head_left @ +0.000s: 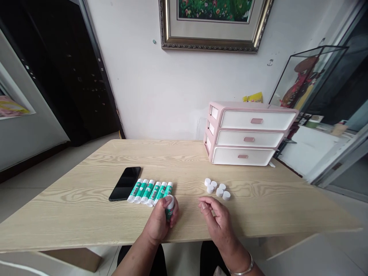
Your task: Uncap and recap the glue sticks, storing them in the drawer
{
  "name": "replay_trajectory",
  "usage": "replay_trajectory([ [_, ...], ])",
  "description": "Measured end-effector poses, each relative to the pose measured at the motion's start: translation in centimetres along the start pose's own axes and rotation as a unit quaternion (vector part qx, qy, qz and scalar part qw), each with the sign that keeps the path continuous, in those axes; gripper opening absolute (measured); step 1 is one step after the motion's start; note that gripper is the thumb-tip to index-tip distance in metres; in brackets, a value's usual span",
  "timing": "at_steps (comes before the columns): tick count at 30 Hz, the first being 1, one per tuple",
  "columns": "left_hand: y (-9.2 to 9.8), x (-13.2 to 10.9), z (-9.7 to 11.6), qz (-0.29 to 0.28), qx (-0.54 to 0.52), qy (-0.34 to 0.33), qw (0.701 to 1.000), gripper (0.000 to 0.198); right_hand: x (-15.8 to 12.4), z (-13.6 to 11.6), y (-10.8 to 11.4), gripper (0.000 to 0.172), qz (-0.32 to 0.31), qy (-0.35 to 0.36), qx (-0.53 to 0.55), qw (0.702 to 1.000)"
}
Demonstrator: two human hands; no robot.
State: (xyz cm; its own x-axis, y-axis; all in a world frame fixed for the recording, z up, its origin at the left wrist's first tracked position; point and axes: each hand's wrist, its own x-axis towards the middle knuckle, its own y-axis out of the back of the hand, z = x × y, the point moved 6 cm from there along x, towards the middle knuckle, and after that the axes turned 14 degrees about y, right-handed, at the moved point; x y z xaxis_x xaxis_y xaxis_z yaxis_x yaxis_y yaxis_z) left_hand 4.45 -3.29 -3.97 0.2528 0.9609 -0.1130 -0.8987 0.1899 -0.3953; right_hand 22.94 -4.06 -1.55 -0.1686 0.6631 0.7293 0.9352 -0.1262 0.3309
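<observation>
Gripping what seems a glue stick (169, 209)

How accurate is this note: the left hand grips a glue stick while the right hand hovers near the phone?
Not quite: the right hand hovers near the white caps, not the phone, as the head view shows. The left hand does grip a glue stick.
</observation>
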Motion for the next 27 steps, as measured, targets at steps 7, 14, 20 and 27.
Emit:
replay_trajectory([
  [7, -0.2, -0.4, 0.4, 0.092, 0.111, 0.035, 0.989, 0.041, -0.3, 1.2, 1.0, 0.022, 0.088, -0.034, -0.068, 0.993],
  [14, -0.6, 0.4, 1.5, 0.214, 0.363, -0.042, 0.906, 0.046, 0.9, 1.9, 1.6, 0.024, 0.114, -0.029, -0.214, 0.970],
  [20, -2.4, 1.8, 2.3, 0.267, 0.598, -0.040, 0.754, 0.047, 1.4, 3.1, 0.8, 0.030, 0.015, 0.019, -0.316, 0.948],
  [27, -3.6, 4.0, 1.4, 0.285, 0.680, 0.005, 0.676, 0.044, 1.6, 3.6, 0.2, 0.034, -0.048, 0.047, -0.396, 0.916],
])
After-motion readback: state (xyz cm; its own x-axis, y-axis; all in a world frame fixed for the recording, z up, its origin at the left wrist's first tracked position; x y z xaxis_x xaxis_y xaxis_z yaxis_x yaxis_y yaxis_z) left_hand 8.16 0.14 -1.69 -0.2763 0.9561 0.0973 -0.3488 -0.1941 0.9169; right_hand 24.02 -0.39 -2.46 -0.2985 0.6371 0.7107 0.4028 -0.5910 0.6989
